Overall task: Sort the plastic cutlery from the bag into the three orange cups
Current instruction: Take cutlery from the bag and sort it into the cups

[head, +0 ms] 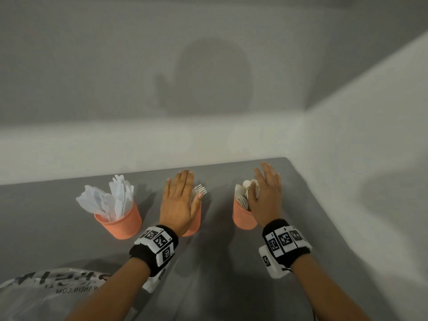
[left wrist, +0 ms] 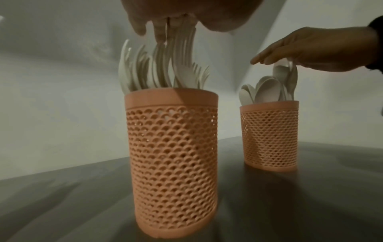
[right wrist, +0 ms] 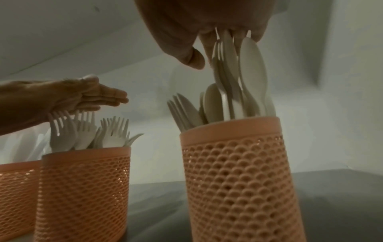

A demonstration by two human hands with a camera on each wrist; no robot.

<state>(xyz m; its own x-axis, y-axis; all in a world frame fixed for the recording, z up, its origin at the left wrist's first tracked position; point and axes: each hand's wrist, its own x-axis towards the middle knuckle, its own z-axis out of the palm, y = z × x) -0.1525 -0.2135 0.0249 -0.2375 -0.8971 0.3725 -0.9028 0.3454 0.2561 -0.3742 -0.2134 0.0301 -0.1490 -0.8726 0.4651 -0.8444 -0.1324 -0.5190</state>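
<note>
Three orange mesh cups stand in a row on the grey table (head: pixel 58 239). The left cup (head: pixel 120 224) holds white knives (head: pixel 111 198). The middle cup (left wrist: pixel 172 160) holds white forks (left wrist: pixel 165 72); my left hand (head: pixel 179 200) lies flat over their tips, fingers straight. The right cup (head: pixel 243 216) holds white spoons (right wrist: pixel 238 85); my right hand (head: pixel 267 193) is spread flat on top of them, palm down. The plastic bag (head: pixel 46 295) lies at the near left corner, crumpled.
White walls (head: pixel 359 147) close off the back and right of the table. Bare grey surface lies between the cups and in front of them. Both wrists wear black bands with marker tags.
</note>
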